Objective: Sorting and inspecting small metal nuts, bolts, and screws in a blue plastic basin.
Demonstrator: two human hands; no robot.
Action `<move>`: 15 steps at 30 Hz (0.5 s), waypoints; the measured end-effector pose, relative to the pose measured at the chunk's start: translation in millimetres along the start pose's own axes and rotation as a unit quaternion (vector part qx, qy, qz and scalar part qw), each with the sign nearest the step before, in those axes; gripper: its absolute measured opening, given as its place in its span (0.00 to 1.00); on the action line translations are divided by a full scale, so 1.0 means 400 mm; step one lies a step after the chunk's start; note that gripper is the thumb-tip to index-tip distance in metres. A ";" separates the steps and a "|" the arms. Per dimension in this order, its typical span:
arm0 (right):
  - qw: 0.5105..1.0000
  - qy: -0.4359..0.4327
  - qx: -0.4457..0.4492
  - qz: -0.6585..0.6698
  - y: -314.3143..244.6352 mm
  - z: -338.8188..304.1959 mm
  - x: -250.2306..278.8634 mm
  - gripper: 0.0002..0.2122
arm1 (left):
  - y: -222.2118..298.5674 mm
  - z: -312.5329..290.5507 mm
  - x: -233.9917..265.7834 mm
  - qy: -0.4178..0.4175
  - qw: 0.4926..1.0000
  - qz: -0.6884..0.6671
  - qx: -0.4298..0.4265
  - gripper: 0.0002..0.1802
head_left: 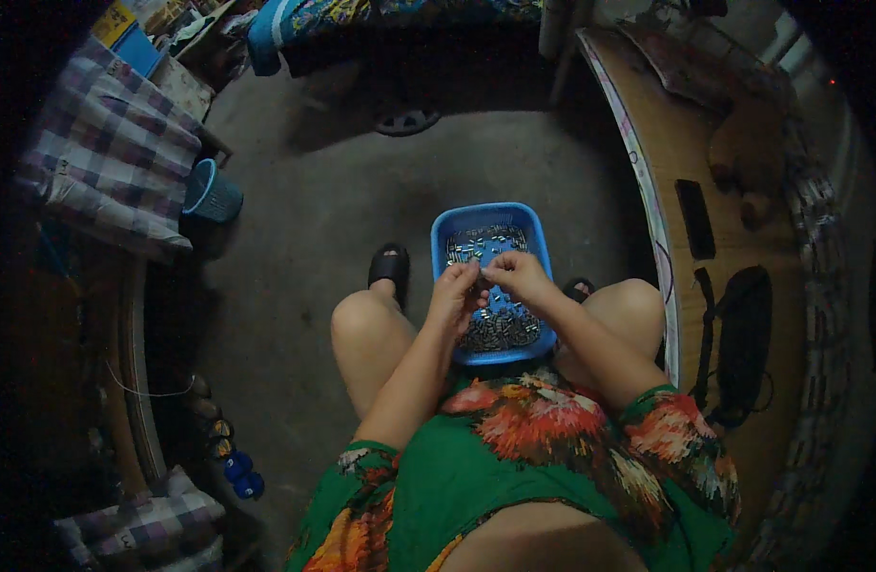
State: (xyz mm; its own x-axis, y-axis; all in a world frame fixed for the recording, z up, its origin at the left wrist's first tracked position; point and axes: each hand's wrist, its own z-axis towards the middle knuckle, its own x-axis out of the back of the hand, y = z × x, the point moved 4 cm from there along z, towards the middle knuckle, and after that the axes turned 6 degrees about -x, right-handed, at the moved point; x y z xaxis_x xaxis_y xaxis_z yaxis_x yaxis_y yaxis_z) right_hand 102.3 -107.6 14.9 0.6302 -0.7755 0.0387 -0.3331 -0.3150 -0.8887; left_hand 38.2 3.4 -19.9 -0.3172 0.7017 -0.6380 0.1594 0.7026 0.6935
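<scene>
A blue plastic basket stands between my knees. Many small shiny metal cylinders lie in it, heaped at the near end and along the far end, with bare blue bottom between. Over the basket's middle my two hands meet, fingertips almost touching. My left hand is closed in a pinch, its other fingers curled. My right hand also pinches, thumb against forefinger. Whatever sits between the fingertips is too small and dim to make out.
On the right is a wooden bench with a dark phone-like slab and a black bag. A blue bin stands at left, beside a checked cloth. Blue shoes lie at lower left.
</scene>
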 end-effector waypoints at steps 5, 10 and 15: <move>0.999 0.029 0.027 -0.031 0.005 0.006 0.000 0.09 | -0.007 0.006 0.005 0.001 1.000 -0.023 0.015 0.11; 0.997 0.030 0.025 -0.065 0.003 0.011 0.000 0.09 | -0.011 0.009 0.016 0.005 1.000 -0.012 -0.002 0.10; 0.992 0.052 0.066 -0.089 0.022 0.023 0.004 0.10 | -0.010 0.007 0.010 0.005 0.999 -0.036 0.005 0.10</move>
State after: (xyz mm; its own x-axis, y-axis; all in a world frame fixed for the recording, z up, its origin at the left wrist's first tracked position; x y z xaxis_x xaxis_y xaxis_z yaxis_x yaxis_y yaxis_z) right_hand 106.7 -106.5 2.8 0.5927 -0.7683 0.2417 -0.1235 -0.3833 -0.9153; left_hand 38.7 3.7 -26.3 -0.3369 0.6484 -0.6827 0.1453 0.7522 0.6427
